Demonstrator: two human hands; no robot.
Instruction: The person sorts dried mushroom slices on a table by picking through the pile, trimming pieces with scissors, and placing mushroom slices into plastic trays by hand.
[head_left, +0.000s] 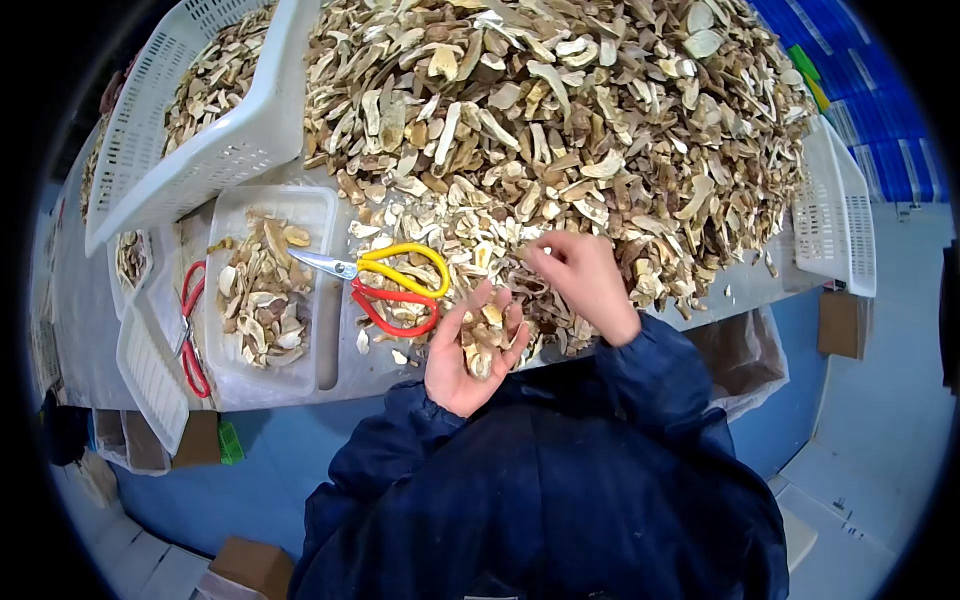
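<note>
We cradle leathery, curled tan-and-cream slices (481,358) in our left hand (458,374), fingers curved loosely round them, near the bench's front edge. Our right hand (587,285) has thumb and forefinger close together; whether they pinch anything we cannot tell. Ragged dried pieces form a broad heap (560,120) behind. Red-and-yellow scissors (400,285) lie beside our left hand, blades across the rim of a translucent plastic tray (325,215). A white slotted basket (265,120) occupies the bench's far left corner. The bench (385,373) is smooth grey; blue panelling (300,440) shows below.
</note>
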